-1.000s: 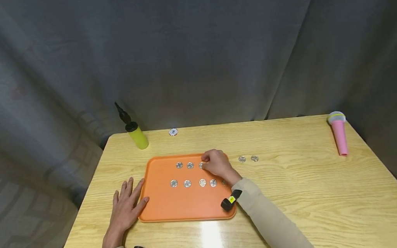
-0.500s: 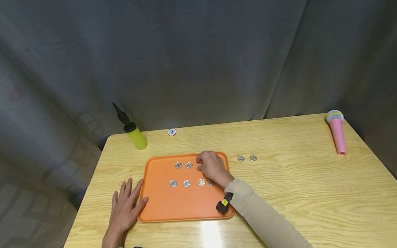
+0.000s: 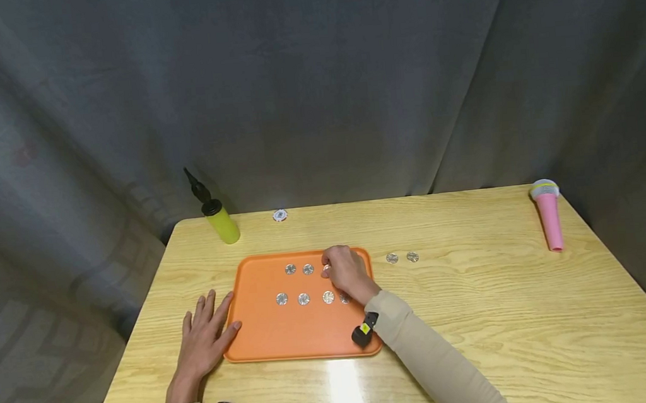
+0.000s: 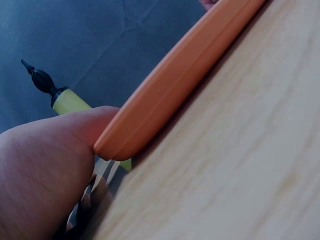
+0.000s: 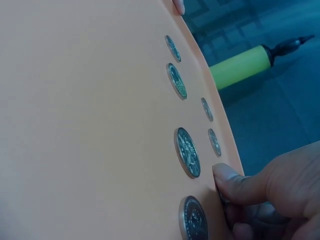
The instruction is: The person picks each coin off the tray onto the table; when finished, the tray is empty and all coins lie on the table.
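Observation:
An orange tray [image 3: 300,339] lies on the table and bears two rows of silver coins. My left hand [image 3: 203,340] rests at its left edge with fingers spread, fingertips and thumb on the rim; the left wrist view shows part of that hand [image 4: 50,155] against the tray's corner [image 4: 125,140]. Over the far row, my right hand [image 3: 347,269] curls thumb and fingers around a coin [image 3: 326,268] at that row's right end. In the right wrist view the thumb [image 5: 240,187] covers most of this coin. Near-row coins [image 5: 187,152] lie beside it, one partly behind the wrist.
Two more coins [image 3: 402,257] lie on the table right of the tray. A yellow-green hand pump [image 3: 222,225] with a black nozzle stands at the back left, near a poker chip [image 3: 280,215]. A pink toy microphone [image 3: 550,218] lies far right. Dark curtains [image 3: 314,88] hang behind.
My right hand has shifted slightly left and its fingers have come around the far row's right-end coin. A near-row coin is now hidden by the right wrist. The left hand stays put.

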`<move>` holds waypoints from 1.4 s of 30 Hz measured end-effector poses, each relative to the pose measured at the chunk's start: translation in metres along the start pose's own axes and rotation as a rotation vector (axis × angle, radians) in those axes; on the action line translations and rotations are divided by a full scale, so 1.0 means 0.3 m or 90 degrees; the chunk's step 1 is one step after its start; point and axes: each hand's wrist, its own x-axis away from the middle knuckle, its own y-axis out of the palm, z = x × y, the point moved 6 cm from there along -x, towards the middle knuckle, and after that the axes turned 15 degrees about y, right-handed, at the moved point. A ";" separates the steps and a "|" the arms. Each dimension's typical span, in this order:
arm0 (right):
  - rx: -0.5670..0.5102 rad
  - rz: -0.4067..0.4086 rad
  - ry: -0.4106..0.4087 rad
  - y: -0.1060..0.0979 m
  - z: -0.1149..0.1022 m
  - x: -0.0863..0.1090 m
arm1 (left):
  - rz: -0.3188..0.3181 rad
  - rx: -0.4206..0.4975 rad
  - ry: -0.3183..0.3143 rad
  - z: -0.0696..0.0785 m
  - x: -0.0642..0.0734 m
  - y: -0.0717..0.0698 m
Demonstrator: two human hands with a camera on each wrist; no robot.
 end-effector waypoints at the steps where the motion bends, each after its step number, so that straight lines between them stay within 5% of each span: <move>1: 0.002 -0.002 0.003 0.000 0.001 -0.001 | -0.001 -0.001 0.000 -0.001 0.000 0.001; 15: -0.062 -0.015 0.007 -0.003 0.021 0.002 | -0.008 0.006 -0.012 -0.008 0.007 0.003; 27: -0.117 0.013 -0.045 -0.035 0.048 0.004 | -0.005 0.003 -0.006 -0.004 0.005 0.001; 42: -0.300 -0.048 0.030 -0.073 0.110 -0.003 | -0.003 0.003 -0.004 -0.002 0.001 0.002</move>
